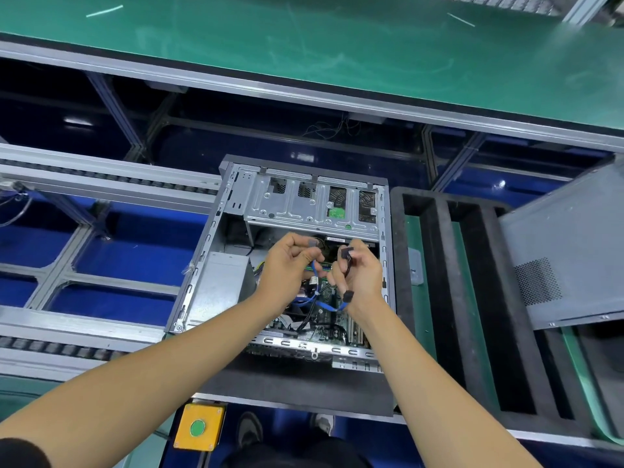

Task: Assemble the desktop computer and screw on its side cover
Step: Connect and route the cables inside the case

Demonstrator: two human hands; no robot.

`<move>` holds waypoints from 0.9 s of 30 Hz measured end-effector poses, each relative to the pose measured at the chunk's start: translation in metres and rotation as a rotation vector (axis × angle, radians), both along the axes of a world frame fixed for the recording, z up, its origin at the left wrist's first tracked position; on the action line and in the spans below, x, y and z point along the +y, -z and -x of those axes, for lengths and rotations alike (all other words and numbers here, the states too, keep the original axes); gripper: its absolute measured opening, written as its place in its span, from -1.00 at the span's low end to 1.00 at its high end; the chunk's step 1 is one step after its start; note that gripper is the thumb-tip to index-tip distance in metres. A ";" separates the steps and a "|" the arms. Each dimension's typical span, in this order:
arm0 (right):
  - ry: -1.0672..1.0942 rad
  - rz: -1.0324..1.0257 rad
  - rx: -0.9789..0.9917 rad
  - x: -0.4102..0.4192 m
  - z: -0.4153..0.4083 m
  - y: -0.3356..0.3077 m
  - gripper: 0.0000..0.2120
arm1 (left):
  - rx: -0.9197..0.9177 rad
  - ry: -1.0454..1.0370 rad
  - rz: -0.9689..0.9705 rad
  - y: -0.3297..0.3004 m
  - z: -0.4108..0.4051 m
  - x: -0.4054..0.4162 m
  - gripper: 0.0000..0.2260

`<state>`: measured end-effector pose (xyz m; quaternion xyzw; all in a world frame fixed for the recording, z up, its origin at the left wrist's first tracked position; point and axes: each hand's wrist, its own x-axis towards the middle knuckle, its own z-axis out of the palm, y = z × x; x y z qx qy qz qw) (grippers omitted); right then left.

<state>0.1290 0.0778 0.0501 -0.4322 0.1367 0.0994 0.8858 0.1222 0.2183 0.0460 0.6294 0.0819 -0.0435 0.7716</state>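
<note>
Two bare hands work above an open desktop computer case [287, 251] lying on its side on dark foam padding [297, 386]. The left hand [287, 265] pinches a small grey connector [314, 242] at the end of a blue cable [315, 275], fingers curled around it; the right hand [358, 275] grips a black connector [347, 253] with dark wires trailing from it, and a second black plug [347, 295] on the blue cable hangs by the wrist. Beneath them lie the motherboard [324, 319] and, at the left of the case, a grey power supply [219, 282]; a metal drive cage [310, 204] spans the far end. The grey side cover [567, 251] — a mesh vent in its face — rests tilted on a slotted black foam tray [449, 298] to the right, apart from the case. A yellow box with a green button [199, 427] sits at the near edge; a green conveyor belt [337, 45] runs beyond.
</note>
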 end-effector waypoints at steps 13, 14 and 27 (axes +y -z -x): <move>-0.461 0.976 -0.363 -0.017 -0.008 -0.005 -0.88 | 0.332 -0.228 0.158 0.016 -0.012 -0.003 -0.85; -0.481 1.177 -0.462 -0.016 -0.005 -0.006 -0.90 | 0.349 -0.227 0.161 0.017 -0.012 -0.005 -0.84; -0.407 1.461 -0.246 0.000 0.019 0.005 -0.84 | 0.183 -0.057 0.039 0.028 -0.009 -0.006 -0.91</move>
